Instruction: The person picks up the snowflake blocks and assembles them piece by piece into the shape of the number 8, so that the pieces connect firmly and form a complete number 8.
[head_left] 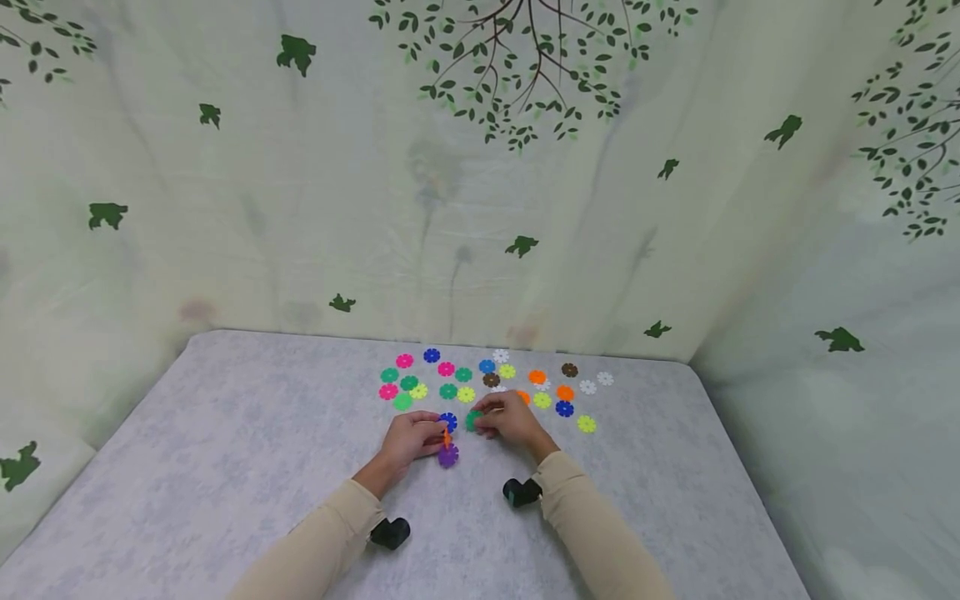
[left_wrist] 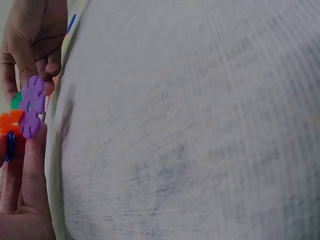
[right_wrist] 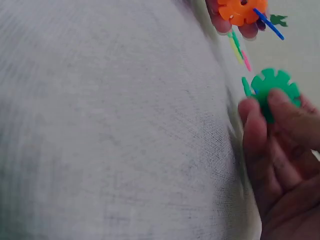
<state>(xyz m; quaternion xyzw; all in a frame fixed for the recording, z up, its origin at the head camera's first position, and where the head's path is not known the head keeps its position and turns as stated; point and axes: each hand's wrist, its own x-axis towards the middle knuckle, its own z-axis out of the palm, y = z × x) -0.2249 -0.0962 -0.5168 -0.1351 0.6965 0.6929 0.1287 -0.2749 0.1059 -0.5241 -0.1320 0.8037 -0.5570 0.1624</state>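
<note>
My left hand (head_left: pixel 411 438) holds a small chain of notched plastic discs. In it, an orange disc (right_wrist: pixel 240 11) joins a purple disc (left_wrist: pixel 32 106) and a blue disc (head_left: pixel 448 421). The orange one stands edge-on in the head view, between blue above and purple below. Just to the right, my right hand (head_left: pixel 507 417) pinches a green disc (right_wrist: pixel 274 92) between thumb and fingers. The right wrist view shows this green disc face-on, its thumb pressed on the lower part. A short gap separates it from the blue disc in the head view.
Loose notched discs in many colours spread over the table's far part, among them a pink disc (head_left: pixel 405 361), a brown disc (head_left: pixel 570 370) and a yellow disc (head_left: pixel 587 424). A leaf-printed cloth (head_left: pixel 360 208) hangs behind the table (head_left: pixel 247 433). Each wrist carries a black camera (head_left: pixel 390 533).
</note>
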